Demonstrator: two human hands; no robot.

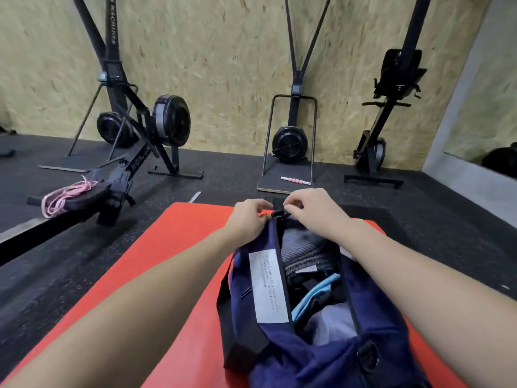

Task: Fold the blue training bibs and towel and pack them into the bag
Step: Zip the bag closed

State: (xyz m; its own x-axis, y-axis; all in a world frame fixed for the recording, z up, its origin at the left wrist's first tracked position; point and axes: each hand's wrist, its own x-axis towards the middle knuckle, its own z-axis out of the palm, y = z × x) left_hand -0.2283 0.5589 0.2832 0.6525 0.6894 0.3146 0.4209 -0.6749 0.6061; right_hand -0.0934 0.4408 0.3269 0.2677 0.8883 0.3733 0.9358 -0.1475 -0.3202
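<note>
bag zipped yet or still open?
Open. The bag's mouth gapes, grey and light blue fabric showing inside; both hands sit at the zipper pull at its far end.

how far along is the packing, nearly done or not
Nearly done, it seems. Done: light blue fabric and a grey ribbed towel already lie inside the navy bag on the red mat. In hand: the left hand grips the bag's far end while the right hand pinches the zipper pull. Left: the bag gapes open, so zipping it shut remains.
</note>
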